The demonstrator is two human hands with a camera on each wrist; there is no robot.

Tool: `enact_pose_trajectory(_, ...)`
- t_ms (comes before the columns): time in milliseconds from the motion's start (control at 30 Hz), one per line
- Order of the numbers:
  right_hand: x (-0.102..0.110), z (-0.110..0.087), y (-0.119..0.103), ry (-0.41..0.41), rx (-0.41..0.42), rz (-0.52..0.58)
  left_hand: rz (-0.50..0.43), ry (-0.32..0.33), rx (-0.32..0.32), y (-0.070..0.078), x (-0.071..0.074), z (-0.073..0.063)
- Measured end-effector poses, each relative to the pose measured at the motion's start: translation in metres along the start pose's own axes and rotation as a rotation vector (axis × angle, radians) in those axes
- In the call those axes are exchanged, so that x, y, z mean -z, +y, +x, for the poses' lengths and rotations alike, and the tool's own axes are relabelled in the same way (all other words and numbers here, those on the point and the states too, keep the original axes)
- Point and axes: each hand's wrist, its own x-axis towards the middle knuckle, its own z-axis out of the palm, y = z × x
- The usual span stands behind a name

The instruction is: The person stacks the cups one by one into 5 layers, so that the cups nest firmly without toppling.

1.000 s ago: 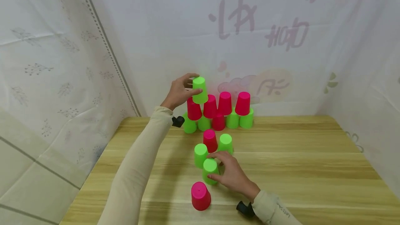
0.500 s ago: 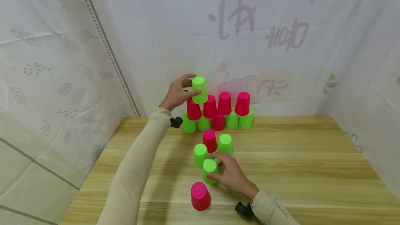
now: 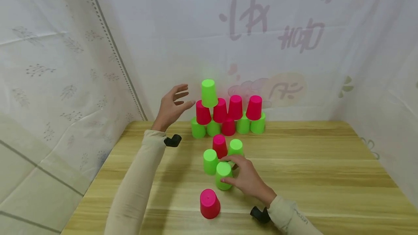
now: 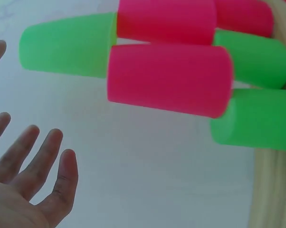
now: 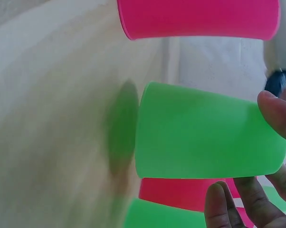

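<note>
My left hand (image 3: 170,106), fingers spread, stands just left of a stack of upside-down cups and holds nothing. At the stack's top left sits a green cup (image 3: 209,93), resting on a row of pink cups (image 3: 236,108); the left wrist view shows a gap between my fingers and this green cup (image 4: 67,45). Nearer the front, my right hand (image 3: 249,178) grips another green cup (image 3: 223,177) between thumb and fingers. In the right wrist view that cup (image 5: 204,133) is upside down, its rim slightly off the table with a shadow beside it.
Under the pink row stand green cups (image 3: 258,124) with one pink cup (image 3: 228,128) among them. On the wooden table (image 3: 310,162), a pink cup (image 3: 219,146) and two green cups (image 3: 210,162) stand behind the held cup. Another pink cup (image 3: 209,204) is in front. White cloth hangs behind.
My left hand has let go of the top green cup and moved left, away from it. My right hand has shifted slightly right and up in the view with its green cup.
</note>
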Motion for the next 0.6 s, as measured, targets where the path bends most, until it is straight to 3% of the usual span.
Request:
enact_pose_trajectory(133, 0.006, 0.003, -0.004, -0.005, 0.0, -0.018, -0.016, 0.04, -0.019, -0.005, -0.002, -0.028)
enact_pose_trajectory(267, 0.015, 0.006, -0.008, 0.004, 0.016, -0.019, -0.012, 0.044, -0.027, -0.01, -0.015, -0.051)
enact_pose_trajectory(433, 0.029, 0.01, -0.016, 0.021, 0.062, -0.029, -0.025, 0.022, -0.036, -0.013, -0.033, -0.072)
enact_pose_trajectory(600, 0.046, 0.019, -0.027, 0.022, 0.096, -0.037, -0.039, -0.04, -0.033, -0.018, -0.047, -0.095)
